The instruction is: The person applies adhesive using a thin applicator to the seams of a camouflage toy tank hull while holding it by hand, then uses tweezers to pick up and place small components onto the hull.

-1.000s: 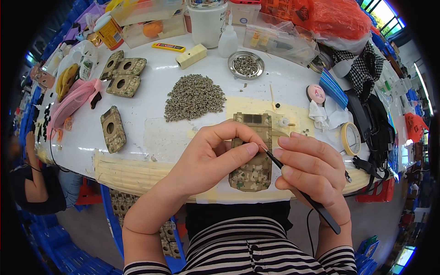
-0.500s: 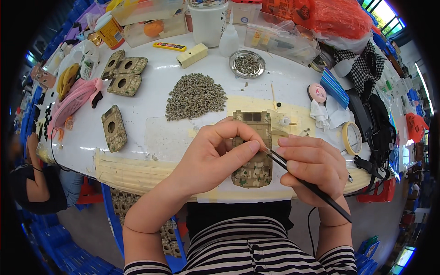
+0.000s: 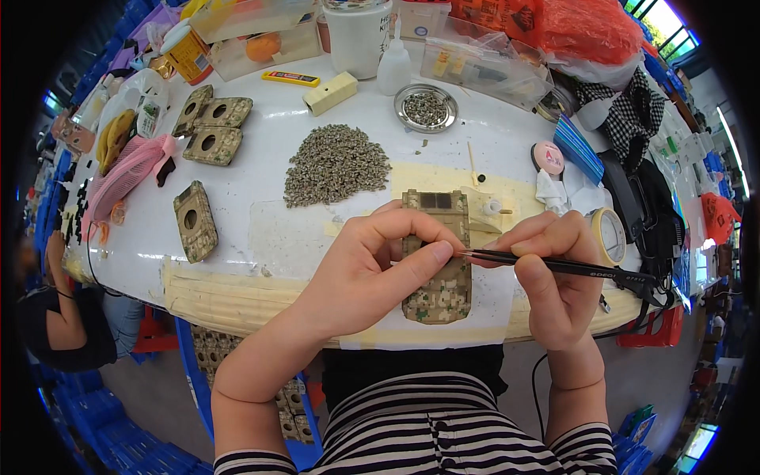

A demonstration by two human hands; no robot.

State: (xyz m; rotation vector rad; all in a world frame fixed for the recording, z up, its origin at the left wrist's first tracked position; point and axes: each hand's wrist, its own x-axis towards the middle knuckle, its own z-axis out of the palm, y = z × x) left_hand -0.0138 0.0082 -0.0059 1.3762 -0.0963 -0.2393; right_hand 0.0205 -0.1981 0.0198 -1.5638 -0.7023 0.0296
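My right hand grips black tweezers, which lie nearly level. Their tips meet the pinched thumb and forefinger of my left hand. Whatever those fingertips hold is too small to make out. Under both hands a camouflage-painted plastic model hull lies lengthwise on a white sheet, partly covered by my left fingers. Just beyond its right side stands a small bottle on a tan block. Farther off is a heap of tiny camouflage-coloured parts.
A round metal dish holds more tiny parts. Several camouflage shells with round holes lie at the left. Behind are a squeeze bottle, a cream block and clear boxes. A tape roll sits right; another person's arm shows far left.
My right hand has turned, swinging the tweezers from a steep slant to almost level. Their tips stay at my left fingertips, and my left hand keeps its pinch.
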